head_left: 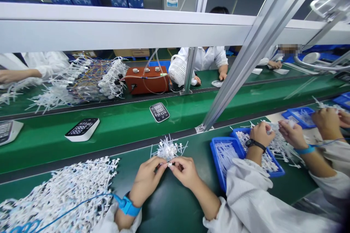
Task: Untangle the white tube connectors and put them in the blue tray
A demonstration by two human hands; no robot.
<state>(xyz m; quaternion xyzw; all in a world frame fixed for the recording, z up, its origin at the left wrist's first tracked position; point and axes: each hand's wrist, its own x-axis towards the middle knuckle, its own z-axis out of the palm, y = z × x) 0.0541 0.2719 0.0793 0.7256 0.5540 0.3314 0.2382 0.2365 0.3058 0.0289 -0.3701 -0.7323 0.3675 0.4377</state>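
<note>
The person's left hand (147, 179) and right hand (188, 173) pinch a small white piece (170, 164) between them, on the near side of a small tube pile (169, 149), right of a large heap (71, 189).

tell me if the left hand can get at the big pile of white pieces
Probably yes: the big pile lies beside the left hand with nothing standing between, though that hand seems busy with a small white piece.
</note>
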